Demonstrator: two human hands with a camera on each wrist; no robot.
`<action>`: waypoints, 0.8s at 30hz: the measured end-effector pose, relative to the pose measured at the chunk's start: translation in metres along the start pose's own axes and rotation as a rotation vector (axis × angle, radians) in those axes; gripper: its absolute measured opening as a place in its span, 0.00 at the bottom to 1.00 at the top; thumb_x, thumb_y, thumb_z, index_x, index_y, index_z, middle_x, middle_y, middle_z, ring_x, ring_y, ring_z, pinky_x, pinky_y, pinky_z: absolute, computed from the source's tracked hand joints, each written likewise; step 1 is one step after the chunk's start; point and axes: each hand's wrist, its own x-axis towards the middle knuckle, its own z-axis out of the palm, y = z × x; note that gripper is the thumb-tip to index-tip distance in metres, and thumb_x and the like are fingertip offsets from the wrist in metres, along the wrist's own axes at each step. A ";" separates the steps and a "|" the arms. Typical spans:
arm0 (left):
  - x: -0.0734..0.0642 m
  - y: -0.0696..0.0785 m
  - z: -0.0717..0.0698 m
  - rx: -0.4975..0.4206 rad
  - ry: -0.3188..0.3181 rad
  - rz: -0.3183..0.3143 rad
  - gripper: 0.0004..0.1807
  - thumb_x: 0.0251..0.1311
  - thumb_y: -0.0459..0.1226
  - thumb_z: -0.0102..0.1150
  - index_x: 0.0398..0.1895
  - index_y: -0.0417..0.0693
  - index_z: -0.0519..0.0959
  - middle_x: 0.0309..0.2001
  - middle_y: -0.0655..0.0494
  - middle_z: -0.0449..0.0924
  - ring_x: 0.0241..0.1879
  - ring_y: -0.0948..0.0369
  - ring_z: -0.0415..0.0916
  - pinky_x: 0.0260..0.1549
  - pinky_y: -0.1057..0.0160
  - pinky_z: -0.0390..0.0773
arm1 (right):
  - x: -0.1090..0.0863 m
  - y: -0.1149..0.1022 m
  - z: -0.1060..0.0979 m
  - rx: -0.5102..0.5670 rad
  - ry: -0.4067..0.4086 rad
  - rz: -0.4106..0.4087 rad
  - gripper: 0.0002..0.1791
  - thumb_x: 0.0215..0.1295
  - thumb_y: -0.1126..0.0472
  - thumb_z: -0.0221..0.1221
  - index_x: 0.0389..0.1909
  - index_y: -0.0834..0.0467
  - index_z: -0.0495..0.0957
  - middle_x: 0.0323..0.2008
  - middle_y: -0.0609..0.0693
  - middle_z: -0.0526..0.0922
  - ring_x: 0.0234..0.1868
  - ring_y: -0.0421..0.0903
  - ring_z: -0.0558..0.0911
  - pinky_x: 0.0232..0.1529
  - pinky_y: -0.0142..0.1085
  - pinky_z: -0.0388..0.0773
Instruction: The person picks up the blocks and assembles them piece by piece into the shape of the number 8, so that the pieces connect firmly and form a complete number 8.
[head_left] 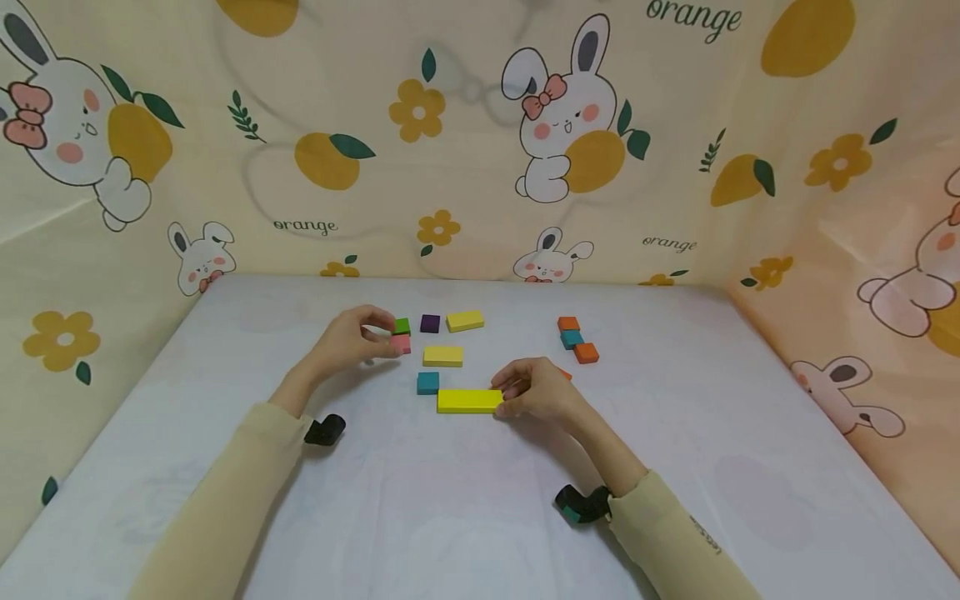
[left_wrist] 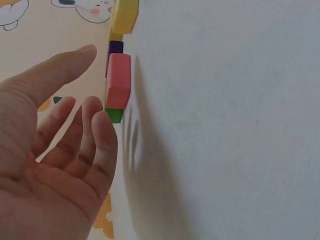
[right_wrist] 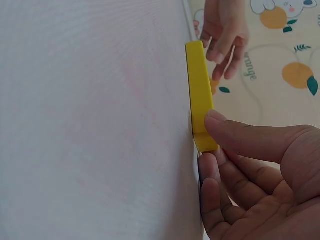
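Note:
My right hand has its thumb and fingertips at the right end of a long bright-yellow block. In the right wrist view the thumb lies against one face of that block, the fingers curled at its end. Up at the left, my left hand hovers beside a pink block, which has a green block just behind it. In the left wrist view a gap separates the loosely bent fingers from the pink block.
Behind the long block lie a teal block and a yellow block. Farther back are a purple block and another yellow block. Right of these, a teal block lies between orange blocks. A patterned cloth hangs behind the white table.

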 end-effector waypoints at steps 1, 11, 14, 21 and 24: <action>0.001 0.000 0.001 0.003 -0.001 -0.011 0.30 0.53 0.39 0.74 0.58 0.43 0.73 0.56 0.48 0.75 0.46 0.50 0.78 0.40 0.56 0.81 | 0.000 0.000 0.000 0.001 -0.001 -0.001 0.18 0.48 0.69 0.75 0.41 0.57 0.84 0.34 0.52 0.82 0.37 0.50 0.77 0.38 0.34 0.77; 0.004 -0.002 0.006 0.048 0.017 -0.062 0.37 0.50 0.39 0.76 0.61 0.40 0.68 0.53 0.45 0.74 0.46 0.50 0.75 0.45 0.57 0.78 | -0.001 -0.003 0.001 0.006 0.008 0.015 0.19 0.46 0.69 0.76 0.41 0.56 0.84 0.35 0.51 0.82 0.37 0.50 0.78 0.39 0.34 0.78; 0.004 -0.004 0.007 0.046 0.030 -0.092 0.36 0.50 0.38 0.76 0.61 0.41 0.68 0.53 0.46 0.74 0.47 0.51 0.75 0.48 0.55 0.77 | -0.001 -0.003 0.002 0.001 0.007 0.009 0.18 0.47 0.69 0.75 0.41 0.57 0.84 0.35 0.51 0.82 0.37 0.50 0.77 0.39 0.35 0.78; 0.007 -0.007 0.008 0.035 0.024 -0.122 0.37 0.51 0.38 0.76 0.61 0.40 0.68 0.53 0.45 0.75 0.50 0.50 0.75 0.53 0.53 0.75 | 0.000 -0.003 0.001 0.000 0.001 0.008 0.18 0.48 0.70 0.75 0.41 0.57 0.84 0.35 0.51 0.82 0.37 0.49 0.77 0.40 0.34 0.77; 0.009 -0.008 0.009 0.045 0.025 -0.123 0.36 0.51 0.38 0.76 0.61 0.41 0.68 0.54 0.46 0.76 0.50 0.50 0.75 0.52 0.54 0.75 | -0.001 -0.002 0.001 -0.002 0.000 0.003 0.18 0.48 0.70 0.75 0.42 0.58 0.84 0.35 0.51 0.82 0.37 0.49 0.77 0.40 0.34 0.77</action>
